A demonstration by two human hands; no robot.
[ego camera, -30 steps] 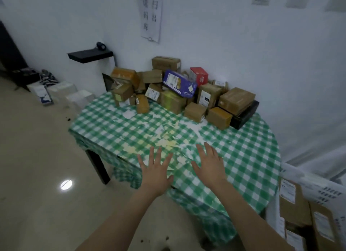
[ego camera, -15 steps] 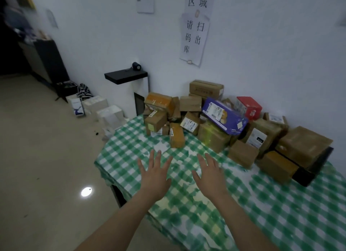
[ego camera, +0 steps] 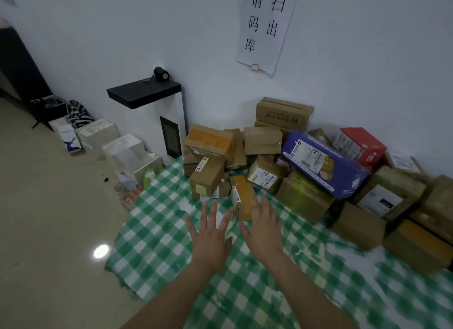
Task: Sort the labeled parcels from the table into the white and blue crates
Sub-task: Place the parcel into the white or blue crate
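– Green-and-white checked tablecloth fills the lower half of my feed, with the parcels heaped along its far edge against the white wall.
– Where are the hands?
– Both are out over the cloth, palms down. The left hand has its fingers straight and spread, holding nothing. The right hand is just as flat and empty, its fingertips reaching the near end of a narrow brown box with a white label strip on its side. I cannot tell from this angle whether they touch the cardboard or hover just above it.
– What's around that box?
– Just left of it is a tilted brown box with a barcode sticker, under an orange-taped carton. To the right, a blue-purple wrapped parcel with a big shipping label lies slanted across brown cartons, with a red box behind it. A printed brown carton tops the heap by the wall.
– Anything off the table?
– I see a paper notice with Chinese characters on the wall. A white cabinet with a black top stands beside the table's corner, with a small black device on it. Pale boxes sit in a row on the floor along the wall.
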